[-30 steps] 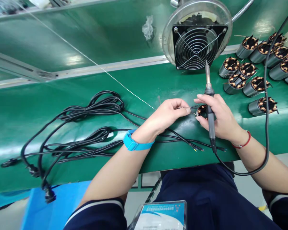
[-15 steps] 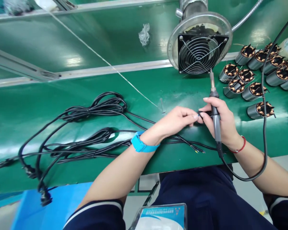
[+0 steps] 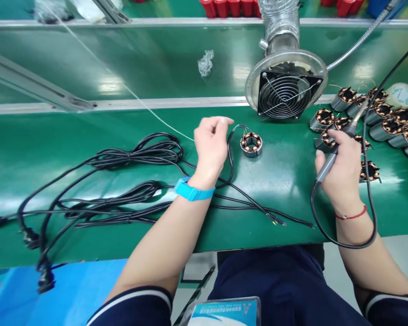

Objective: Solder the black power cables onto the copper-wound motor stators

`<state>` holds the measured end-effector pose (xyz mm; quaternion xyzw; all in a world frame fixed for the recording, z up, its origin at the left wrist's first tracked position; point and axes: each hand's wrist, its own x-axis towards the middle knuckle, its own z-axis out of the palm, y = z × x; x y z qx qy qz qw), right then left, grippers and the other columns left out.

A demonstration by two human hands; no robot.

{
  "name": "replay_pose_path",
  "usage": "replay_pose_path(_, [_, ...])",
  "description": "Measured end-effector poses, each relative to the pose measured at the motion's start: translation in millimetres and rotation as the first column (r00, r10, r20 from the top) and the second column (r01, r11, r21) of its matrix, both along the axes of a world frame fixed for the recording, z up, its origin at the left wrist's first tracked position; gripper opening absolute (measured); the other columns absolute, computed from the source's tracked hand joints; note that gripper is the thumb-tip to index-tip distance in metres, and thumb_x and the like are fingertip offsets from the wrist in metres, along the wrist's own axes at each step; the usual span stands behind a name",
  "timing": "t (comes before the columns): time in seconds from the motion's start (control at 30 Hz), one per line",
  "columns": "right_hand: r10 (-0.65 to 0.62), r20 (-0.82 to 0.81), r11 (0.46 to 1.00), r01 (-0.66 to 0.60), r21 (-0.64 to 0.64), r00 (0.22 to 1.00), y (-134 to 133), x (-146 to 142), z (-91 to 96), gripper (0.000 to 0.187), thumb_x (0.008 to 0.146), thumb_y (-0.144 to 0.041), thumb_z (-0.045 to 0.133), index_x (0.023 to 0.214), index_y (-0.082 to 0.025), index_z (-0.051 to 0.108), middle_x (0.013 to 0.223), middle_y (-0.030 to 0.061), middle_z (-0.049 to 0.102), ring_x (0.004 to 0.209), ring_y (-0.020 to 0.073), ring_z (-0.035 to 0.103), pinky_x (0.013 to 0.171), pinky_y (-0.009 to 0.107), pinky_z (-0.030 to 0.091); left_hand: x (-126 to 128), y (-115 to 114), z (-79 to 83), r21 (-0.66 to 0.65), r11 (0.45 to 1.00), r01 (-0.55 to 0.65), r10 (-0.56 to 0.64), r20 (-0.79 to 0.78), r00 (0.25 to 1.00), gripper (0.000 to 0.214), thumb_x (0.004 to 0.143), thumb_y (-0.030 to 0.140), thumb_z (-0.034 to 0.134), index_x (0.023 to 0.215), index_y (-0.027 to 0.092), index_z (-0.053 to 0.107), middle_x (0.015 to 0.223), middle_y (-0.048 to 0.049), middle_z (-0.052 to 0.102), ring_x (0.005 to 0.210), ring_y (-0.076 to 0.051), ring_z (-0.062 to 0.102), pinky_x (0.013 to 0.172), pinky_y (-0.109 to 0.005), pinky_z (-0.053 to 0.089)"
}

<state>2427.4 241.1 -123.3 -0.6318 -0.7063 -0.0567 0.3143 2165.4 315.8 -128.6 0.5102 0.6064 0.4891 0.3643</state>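
My left hand (image 3: pixel 211 142) is raised over the green bench with curled fingers and the thumb pressed to the index. A thin pale wire (image 3: pixel 163 118) like solder runs in from the upper left and disappears at this hand; whether the fingers hold it is hidden. Right beside the fingertips stands a motor stator (image 3: pixel 251 151) with copper windings. The coloured leads of a black cable (image 3: pixel 231 158) reach its top edge. My right hand (image 3: pixel 342 170) is closed around a soldering iron (image 3: pixel 327 166), its tip slanting up over the stators at the right.
Several more stators (image 3: pixel 389 127) crowd the right side beside a tape roll (image 3: pixel 401 95). A fan with a round hood (image 3: pixel 285 95) hangs at the back. Bundled black power cords (image 3: pixel 122 158) lie at left, with stripped cable ends (image 3: pixel 275 221) near the front edge.
My hands have parted, leaving the stator on the bench. My left hand has moved left and back, while my right hand has carried the iron rightward. The pale wire now bends more.
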Motion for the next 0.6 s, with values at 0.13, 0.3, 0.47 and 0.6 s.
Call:
replay_pose_path(0.13, [-0.054,0.095,0.99,0.066,-0.126,0.994,9.8,17.8,-5.4,0.044,0.082,-0.027,0.059,0.125,-0.021,0.053,0.109,0.0158,0.061,0.11,0.0397,0.05,0.088,0.061,0.042,4.2,-18.2,13.2,0.153,0.987,-0.038,0.027,0.075,0.997,0.023,0.092,0.036,0.048,0.086,0.019,0.063,0.08,0.0023,0.059,0.066,-0.008,0.049,0.061,-0.023,0.037])
replay_pose_path(0.3, [-0.009,0.155,0.994,0.026,-0.105,0.988,10.6,17.9,-6.4,0.035,0.083,-0.027,0.057,0.117,-0.022,0.057,0.095,0.0105,0.064,0.094,0.033,0.055,0.079,0.05,0.043,40.9,-54.0,19.6,-0.234,0.801,0.551,-0.458,0.353,0.816,0.019,0.087,0.028,0.053,0.074,0.016,0.059,0.051,0.0069,0.037,0.043,-0.005,0.028,0.045,-0.023,0.019])
replay_pose_path(0.47, [0.255,0.217,0.966,-0.239,-0.097,0.942,-3.5,-7.3,0.5,0.027,0.089,-0.03,0.055,0.114,-0.021,0.056,0.086,0.0052,0.067,0.079,0.0254,0.057,0.069,0.039,0.039,50.8,-49.6,6.2,-0.324,0.795,0.513,-0.367,0.416,0.832,0.017,0.086,0.026,0.054,0.073,0.015,0.055,0.052,0.0094,0.032,0.045,-0.005,0.022,0.048,-0.023,0.018])
replay_pose_path(0.6, [0.497,0.157,0.868,-0.486,-0.105,0.853,-11.4,-21.6,5.6,0.02,0.089,-0.022,0.053,0.108,-0.023,0.057,0.08,0.0006,0.067,0.07,0.0199,0.055,0.065,0.036,0.036,46.5,-41.6,-3.2,-0.295,0.821,0.488,-0.446,0.202,0.872,0.013,0.083,0.021,0.056,0.091,0.012,0.062,0.062,0.0056,0.047,0.055,-0.007,0.038,0.057,-0.023,0.029])
